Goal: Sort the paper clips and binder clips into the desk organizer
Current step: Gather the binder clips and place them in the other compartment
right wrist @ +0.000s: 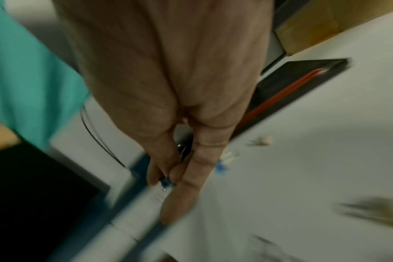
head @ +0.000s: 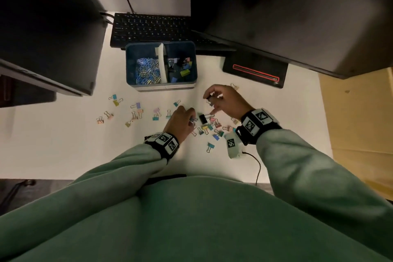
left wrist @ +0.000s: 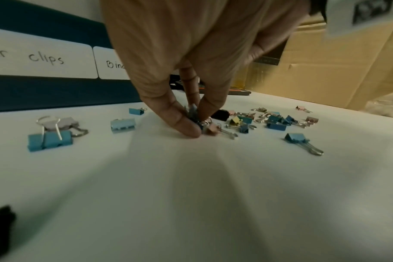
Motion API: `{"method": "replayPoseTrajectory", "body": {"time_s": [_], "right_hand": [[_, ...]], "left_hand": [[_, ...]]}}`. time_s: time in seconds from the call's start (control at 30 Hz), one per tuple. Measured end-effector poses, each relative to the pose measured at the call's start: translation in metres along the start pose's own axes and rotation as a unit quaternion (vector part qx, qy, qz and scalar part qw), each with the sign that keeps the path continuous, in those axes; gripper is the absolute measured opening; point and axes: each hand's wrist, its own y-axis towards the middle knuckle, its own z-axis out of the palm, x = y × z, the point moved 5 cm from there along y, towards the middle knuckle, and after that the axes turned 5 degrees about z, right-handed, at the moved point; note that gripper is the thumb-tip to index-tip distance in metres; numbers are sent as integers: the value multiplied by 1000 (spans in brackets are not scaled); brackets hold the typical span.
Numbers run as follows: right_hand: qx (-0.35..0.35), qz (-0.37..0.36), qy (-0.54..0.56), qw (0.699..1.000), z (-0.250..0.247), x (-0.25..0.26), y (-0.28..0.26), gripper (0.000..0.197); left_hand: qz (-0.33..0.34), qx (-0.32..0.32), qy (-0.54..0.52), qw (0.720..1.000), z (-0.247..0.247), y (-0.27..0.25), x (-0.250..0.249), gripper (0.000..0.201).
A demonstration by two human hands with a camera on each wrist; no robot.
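A blue desk organizer [head: 130, 64] stands mid-table, paper clips [head: 147, 71] in its left compartment, binder clips [head: 180, 68] in its right one. Several coloured binder clips [head: 210, 127] lie loose on the white desk below it. My left hand [head: 182, 120] is down on the desk, thumb and fingers [left wrist: 186, 124] pinching a small bunch of clips [left wrist: 194, 115]. My right hand [head: 221, 100] hovers to the right of the organizer, its fingers [right wrist: 180, 170] curled round a few binder clips [right wrist: 166, 182]; that view is blurred. A black binder clip [head: 202, 118] lies between both hands.
More binder clips [head: 136, 110] are scattered left of my hands. A black keyboard [head: 148, 27] sits behind the organizer, dark monitors overhang both sides, a black device with a red stripe [head: 255, 70] lies at right. A cable [head: 257, 166] runs off the near edge. A cardboard box [head: 359, 123] is far right.
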Motion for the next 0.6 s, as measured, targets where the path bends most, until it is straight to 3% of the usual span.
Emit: {"method": "replayPoseTrajectory", "body": {"time_s": [0.07, 0.17, 0.3, 0.37, 0.5, 0.6], "right_hand": [[10, -48, 37, 998, 0, 42, 15, 19], [-17, -104, -23, 994, 7, 93, 46, 19], [-16, -85, -154, 984, 24, 106, 75, 23], [-47, -89, -192, 976, 16, 97, 72, 22], [-204, -59, -201, 956, -37, 41, 49, 18], [-181, 60, -285, 939, -55, -27, 40, 30]], "left_hand": [[-4, 5, -1, 1000, 0, 1, 1, 21], [-5, 13, 1, 1000, 1, 3, 0, 22], [2, 33, 22, 999, 1, 5, -6, 21], [16, 46, 21, 999, 2, 6, -8, 19], [15, 38, -12, 999, -5, 5, -5, 17], [2, -19, -90, 996, -39, 3, -11, 14]]}}
